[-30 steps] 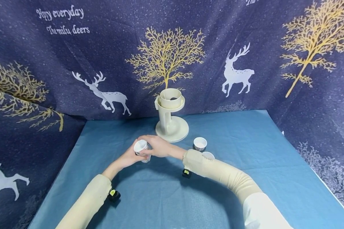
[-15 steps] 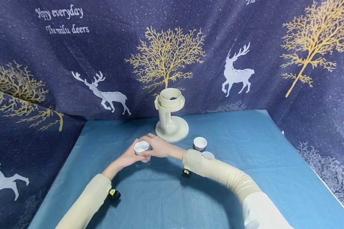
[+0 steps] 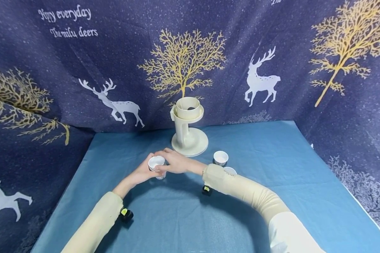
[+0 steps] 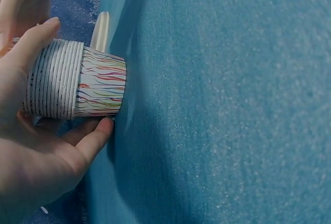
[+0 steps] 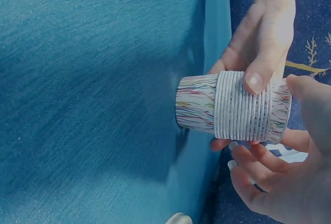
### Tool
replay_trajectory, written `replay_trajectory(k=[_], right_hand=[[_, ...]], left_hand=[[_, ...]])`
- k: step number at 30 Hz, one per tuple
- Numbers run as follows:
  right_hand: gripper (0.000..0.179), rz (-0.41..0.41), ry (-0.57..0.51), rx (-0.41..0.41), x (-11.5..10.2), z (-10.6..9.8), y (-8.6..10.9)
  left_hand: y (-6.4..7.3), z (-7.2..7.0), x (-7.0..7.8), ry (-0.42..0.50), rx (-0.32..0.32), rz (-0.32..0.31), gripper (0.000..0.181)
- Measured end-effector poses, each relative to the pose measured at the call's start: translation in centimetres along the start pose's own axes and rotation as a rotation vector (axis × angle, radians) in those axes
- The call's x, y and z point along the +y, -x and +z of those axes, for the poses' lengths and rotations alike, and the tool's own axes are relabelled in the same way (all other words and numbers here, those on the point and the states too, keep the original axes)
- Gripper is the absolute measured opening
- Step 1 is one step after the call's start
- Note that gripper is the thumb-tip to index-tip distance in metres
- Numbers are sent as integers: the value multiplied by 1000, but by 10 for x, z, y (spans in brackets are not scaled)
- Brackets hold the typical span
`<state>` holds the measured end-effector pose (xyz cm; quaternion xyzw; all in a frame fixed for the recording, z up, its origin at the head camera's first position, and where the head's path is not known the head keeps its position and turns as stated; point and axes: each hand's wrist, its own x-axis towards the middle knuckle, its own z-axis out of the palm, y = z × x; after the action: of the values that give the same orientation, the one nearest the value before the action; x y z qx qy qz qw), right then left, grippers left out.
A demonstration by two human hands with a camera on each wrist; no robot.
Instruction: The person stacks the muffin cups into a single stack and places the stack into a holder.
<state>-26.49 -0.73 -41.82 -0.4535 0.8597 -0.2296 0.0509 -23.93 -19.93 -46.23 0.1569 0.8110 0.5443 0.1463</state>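
Note:
A stack of white paper baking cups (image 3: 156,161) with colourful wavy streaks is held over the blue cloth, between both hands. My left hand (image 3: 141,173) grips the stack from the left, thumb across the packed rims in the right wrist view and fingers underneath. From the other side my right hand (image 3: 177,162) pinches the top cup (image 5: 280,107) near its rim, thumb on one side and fingers on the other. That top cup stands partly out of the stack, its streaked wall showing above the other rims. The streaked bottom cup (image 4: 101,83) points toward the table.
Behind the hands stands a cream stand (image 3: 194,142) with a round base and a ring bearing a wide cylinder (image 3: 188,111). To its right sits a white paper cup (image 3: 221,159); a second cup (image 3: 230,171) is partly hidden by the right sleeve. A patterned curtain (image 3: 120,52) hangs behind.
The top cup's opening has gone from slightly tilted to more level and settled a little lower between the hands. Both hands have stayed nearly in place, still holding the stack.

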Motion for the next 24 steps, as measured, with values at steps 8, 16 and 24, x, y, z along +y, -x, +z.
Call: replay_trajectory(k=[8,16,24], right_hand=[[54,49,18,-31,-1,3,0],[52,70,57,-31,-4,4,2],[55,54,69,-46,-1,6,7]], left_hand=[[0,-1,2,-19,10,-37,56],[0,0,0,-36,32,-35,56],[0,-1,0,-12,13,7,54]])
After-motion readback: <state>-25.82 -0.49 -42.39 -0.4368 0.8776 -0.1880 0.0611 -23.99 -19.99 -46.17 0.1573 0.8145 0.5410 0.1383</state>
